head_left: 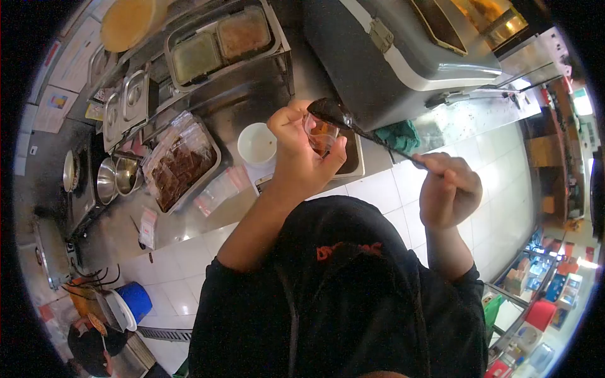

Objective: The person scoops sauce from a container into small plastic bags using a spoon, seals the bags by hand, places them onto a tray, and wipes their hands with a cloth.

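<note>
The left hand (295, 150) holds a small clear cup (321, 135), which sits between its thumb and its fingers. The right hand (450, 189) is closed around the thin end of a long dark spoon (345, 118). The spoon reaches from the right hand across to the left one, and its big end is at the top of the cup. I can't tell if the spoon touches the rim. Just beside the left hand, on its outer side, is a white bowl (257, 143) on the bench (120, 217). Farther out that way is a tub of dark brown food (183, 167). A green cloth (401, 136) lies near the right hand, past its fingers. The spoon and fingers hide part of the cup, so what is inside is hard to see. The left hand also covers part of a metal pan (357, 162) behind it.
</note>
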Demonstrator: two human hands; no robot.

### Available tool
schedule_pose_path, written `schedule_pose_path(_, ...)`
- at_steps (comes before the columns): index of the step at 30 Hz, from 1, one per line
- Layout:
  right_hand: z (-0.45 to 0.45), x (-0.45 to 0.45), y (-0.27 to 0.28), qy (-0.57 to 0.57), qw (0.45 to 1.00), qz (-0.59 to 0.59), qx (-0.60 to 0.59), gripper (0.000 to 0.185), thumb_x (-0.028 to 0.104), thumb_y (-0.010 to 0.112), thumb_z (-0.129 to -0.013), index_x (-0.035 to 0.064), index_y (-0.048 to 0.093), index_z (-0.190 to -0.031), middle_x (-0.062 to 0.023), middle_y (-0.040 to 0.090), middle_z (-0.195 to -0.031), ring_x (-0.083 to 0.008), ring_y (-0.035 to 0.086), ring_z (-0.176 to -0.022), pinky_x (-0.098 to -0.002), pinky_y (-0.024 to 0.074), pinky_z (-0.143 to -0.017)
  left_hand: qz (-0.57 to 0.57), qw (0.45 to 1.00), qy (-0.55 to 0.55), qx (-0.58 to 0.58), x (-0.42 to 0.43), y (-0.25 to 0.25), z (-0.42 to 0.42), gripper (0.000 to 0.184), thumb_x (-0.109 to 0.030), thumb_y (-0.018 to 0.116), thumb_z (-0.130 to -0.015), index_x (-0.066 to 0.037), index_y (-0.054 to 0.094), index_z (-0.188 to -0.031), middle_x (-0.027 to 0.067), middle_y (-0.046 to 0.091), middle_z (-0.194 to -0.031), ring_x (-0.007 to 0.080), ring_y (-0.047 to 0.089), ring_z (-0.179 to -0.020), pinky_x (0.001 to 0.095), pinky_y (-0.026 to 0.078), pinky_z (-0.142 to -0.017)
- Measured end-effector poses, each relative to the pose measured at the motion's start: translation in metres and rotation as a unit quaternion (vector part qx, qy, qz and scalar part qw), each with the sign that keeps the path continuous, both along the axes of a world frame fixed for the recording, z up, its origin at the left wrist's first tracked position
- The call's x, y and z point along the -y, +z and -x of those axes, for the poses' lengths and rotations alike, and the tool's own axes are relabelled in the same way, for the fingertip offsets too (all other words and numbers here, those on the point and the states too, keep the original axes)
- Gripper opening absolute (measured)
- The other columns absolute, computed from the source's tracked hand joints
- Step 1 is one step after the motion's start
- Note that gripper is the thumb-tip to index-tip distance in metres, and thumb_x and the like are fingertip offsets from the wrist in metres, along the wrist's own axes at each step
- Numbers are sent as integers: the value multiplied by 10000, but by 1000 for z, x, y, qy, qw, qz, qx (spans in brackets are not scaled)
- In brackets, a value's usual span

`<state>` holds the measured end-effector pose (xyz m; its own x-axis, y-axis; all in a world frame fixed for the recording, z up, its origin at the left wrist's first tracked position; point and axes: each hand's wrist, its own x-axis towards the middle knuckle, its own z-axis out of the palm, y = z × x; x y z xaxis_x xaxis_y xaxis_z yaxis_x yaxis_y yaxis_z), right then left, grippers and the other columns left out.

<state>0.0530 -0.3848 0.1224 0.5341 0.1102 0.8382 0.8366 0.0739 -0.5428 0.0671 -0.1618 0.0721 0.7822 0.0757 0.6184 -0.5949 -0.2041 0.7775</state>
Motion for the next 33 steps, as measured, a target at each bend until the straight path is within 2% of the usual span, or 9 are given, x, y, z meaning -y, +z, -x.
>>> schedule_pose_path(7, -12, -1, -34, 42, 947, -238, -213, 150, 114, 518, -977, -3, 514, -1071, -226, 622, -1034, -317, 642, -965, -484, 571, -821, -65, 996, 48, -28, -13, -25, 2, 614, -9, 684, -755, -68, 200, -1128, 158, 450, -1045, 191, 457, -890, 353, 424, -822)
schedule_pose_path(11, -22, 12, -81, -6, 935, -105, -338, 115, 75, 550, -958, -9, 582, -1031, -187, 652, -1004, -268, 657, -919, -420, 565, -822, -70, 993, 78, -51, -31, -48, 11, 612, -20, 687, -763, -89, 190, -1113, 164, 440, -1058, 208, 467, -947, 371, 429, -827)
schedule_pose_path(15, -33, -6, -133, -105, 903, 179, -376, 74, 55, 642, -883, 14, 688, -922, -117, 704, -939, -192, 671, -875, -325, 532, -760, -66, 988, 111, -83, -41, -55, 23, 609, -28, 690, -767, -104, 186, -1100, 160, 436, -1053, 214, 461, -946, 377, 425, -838)
schedule_pose_path(18, -44, -26, -157, -56, 916, 294, -268, 112, 70, 660, -836, 52, 700, -939, -140, 690, -961, -308, 668, -889, -372, 534, -791, -92, 985, 121, -83, -50, -64, 28, 605, -27, 692, -771, -108, 191, -1101, 154, 438, -1071, 215, 464, -966, 371, 428, -844)
schedule_pose_path(22, -49, -37, -167, 66, 909, 375, -172, 145, 104, 628, -857, 58, 680, -984, -135, 683, -991, -336, 651, -919, -398, 531, -822, -102, 983, 123, -86, -52, -65, 35, 605, -23, 695, -779, -116, 199, -1113, 141, 440, -1107, 210, 469, -1002, 361, 433, -853)
schedule_pose_path(25, -36, -33, -150, 63, 889, 388, -234, 122, 102, 628, -868, 56, 681, -967, -131, 684, -996, -292, 673, -882, -389, 539, -794, -78, 983, 131, -98, -55, -70, 40, 612, -29, 699, -777, -120, 201, -1120, 139, 436, -1110, 206, 465, -999, 361, 425, -847)
schedule_pose_path(28, -29, -22, -153, 29, 853, 325, -406, 126, 104, 601, -923, -8, 623, -974, -138, 675, -963, -253, 685, -820, -360, 559, -759, -75, 980, 146, -112, -55, -71, 43, 627, -18, 701, -756, -113, 195, -1113, 145, 428, -1078, 209, 454, -968, 377, 417, -844)
schedule_pose_path(31, -34, -10, -168, 26, 813, -36, -581, 196, 145, 589, -943, -42, 573, -1000, -175, 667, -950, -271, 683, -791, -381, 579, -734, -73, 979, 148, -117, -58, -75, 45, 645, -43, 715, -757, -123, 197, -1133, 139, 433, -1093, 203, 456, -983, 373, 412, -846)
schedule_pose_path(33, -35, -2, -177, 20, 761, -139, -634, 190, 134, 556, -961, -47, 520, -1009, -188, 638, -949, -316, 675, -818, -406, 587, -750, -72, 980, 144, -116, -60, -79, 45, 656, -59, 724, -760, -131, 199, -1147, 132, 438, -1107, 199, 457, -996, 367, 408, -847)
